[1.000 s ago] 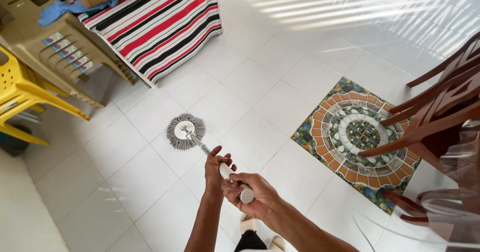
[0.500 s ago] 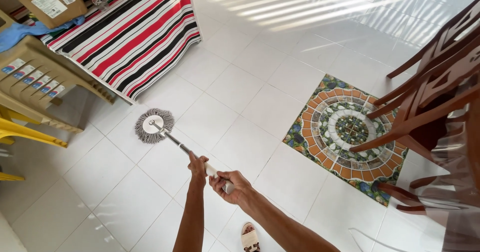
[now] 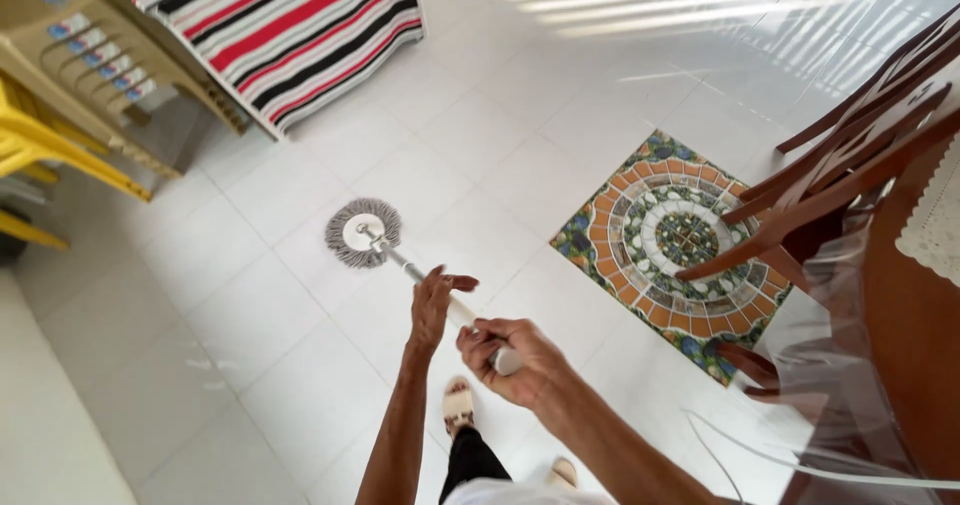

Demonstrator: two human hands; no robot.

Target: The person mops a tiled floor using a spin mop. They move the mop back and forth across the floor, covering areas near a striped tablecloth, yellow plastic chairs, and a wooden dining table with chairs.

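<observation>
A mop with a round grey fringed head (image 3: pixel 361 232) rests flat on the white tiled floor (image 3: pixel 250 295). Its white handle (image 3: pixel 405 267) slants back toward me. My left hand (image 3: pixel 434 305) is wrapped around the handle lower down, thumb and forefinger sticking out. Just behind it, my right hand (image 3: pixel 510 361) grips the top end of the handle. My sandalled foot (image 3: pixel 458 405) stands below the hands.
A red, black and white striped mat (image 3: pixel 290 25) lies at the far left. Beige and yellow plastic chairs (image 3: pixel 80 95) stand at the left. A patterned mosaic tile (image 3: pixel 670 240) sits at right, beside dark wooden chairs (image 3: pixel 850 165) and a table with clear plastic cover (image 3: pixel 900 315).
The mop head has slid across the tiles, ending further right in view and closer to the mosaic tile. Both hands stay on the handle.
</observation>
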